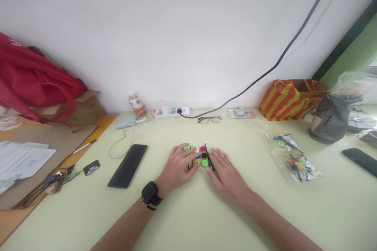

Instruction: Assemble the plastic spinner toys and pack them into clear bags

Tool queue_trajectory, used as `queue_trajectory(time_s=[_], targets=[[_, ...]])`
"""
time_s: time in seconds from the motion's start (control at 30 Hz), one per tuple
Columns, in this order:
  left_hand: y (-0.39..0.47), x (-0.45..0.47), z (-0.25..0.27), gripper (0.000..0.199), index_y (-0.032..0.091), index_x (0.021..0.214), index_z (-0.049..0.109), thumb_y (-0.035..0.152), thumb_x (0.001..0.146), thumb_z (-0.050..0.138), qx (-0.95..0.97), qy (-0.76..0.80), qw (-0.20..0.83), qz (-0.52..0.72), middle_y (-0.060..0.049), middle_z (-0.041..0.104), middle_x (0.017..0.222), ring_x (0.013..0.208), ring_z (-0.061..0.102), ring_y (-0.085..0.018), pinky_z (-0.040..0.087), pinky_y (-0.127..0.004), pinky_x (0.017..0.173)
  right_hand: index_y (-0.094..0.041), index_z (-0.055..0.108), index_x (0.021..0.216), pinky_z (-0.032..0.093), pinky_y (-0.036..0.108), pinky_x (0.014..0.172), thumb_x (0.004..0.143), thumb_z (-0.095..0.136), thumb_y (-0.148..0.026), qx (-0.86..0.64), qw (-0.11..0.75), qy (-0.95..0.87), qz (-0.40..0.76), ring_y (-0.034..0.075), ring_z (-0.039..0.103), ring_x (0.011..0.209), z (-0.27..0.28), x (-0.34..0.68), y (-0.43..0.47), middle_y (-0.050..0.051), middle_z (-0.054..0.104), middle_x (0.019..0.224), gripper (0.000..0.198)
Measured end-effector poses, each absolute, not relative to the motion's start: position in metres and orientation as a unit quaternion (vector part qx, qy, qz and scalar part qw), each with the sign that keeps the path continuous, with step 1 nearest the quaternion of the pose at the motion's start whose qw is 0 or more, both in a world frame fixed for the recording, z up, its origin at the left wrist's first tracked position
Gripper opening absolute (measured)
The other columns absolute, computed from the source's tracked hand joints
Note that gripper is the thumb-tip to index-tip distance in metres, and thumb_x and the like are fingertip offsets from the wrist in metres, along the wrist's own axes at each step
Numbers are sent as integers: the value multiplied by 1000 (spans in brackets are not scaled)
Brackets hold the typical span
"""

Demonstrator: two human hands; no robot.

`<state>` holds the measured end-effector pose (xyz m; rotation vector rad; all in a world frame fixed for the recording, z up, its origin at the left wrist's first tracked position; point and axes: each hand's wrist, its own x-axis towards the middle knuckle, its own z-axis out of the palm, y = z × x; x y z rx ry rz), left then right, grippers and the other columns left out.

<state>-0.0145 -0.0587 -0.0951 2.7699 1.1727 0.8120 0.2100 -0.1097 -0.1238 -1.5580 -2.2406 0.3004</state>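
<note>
Small colourful plastic pieces lie in a cluster on the pale green table, between my two hands. Among them are a bright green round piece [204, 163], a red one [202, 148] and a black one [204, 155]. My left hand [178, 166], with a ring and a black watch, rests with outstretched fingers over the left part of the cluster and hides some pieces. Along the cluster's right side lies my right hand [226, 173], fingers extended and flat. A dark blue stick [209, 157] with a white tip lies by its fingertips.
A clear bag [294, 160] of similar pieces lies to the right. A black phone-like case [127, 166] is at left. Behind are glasses [209, 119], a power strip [172, 111], a bottle [136, 104] and a striped bag [282, 102].
</note>
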Motion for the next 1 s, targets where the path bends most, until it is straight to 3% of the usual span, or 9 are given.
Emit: queue_trajectory(time_s=[0.13,0.3,0.57,1.0], targets=[[-58,-15,-97,26,27,123,73,29,99,63,890,378,13,254,-3,71,135,133,54,-32,45,-53,109,-8,47,155,32,54,127,108,38,-45,-552,211,-802,92,33,32,155,-123,211,-108,17,40,164,61],[-57,-14,-99,28,28,125,72,25,100,60,888,384,19,251,-2,71,135,133,53,-31,45,-52,109,-12,59,143,36,53,125,106,41,-37,-533,245,-807,73,32,37,153,-122,213,-107,15,48,160,48],[-57,-15,-98,30,30,128,71,28,101,59,889,383,34,248,-4,70,136,133,54,-32,46,-55,110,-18,58,142,46,51,118,102,47,-34,-520,269,-802,118,30,58,135,-115,211,-110,14,64,143,45],[-59,-15,-96,42,26,143,59,38,103,57,894,381,32,236,-6,64,145,139,47,-33,42,-54,115,-19,40,155,47,44,117,102,48,-33,-505,272,-796,195,26,53,141,-109,211,-113,14,55,152,55]])
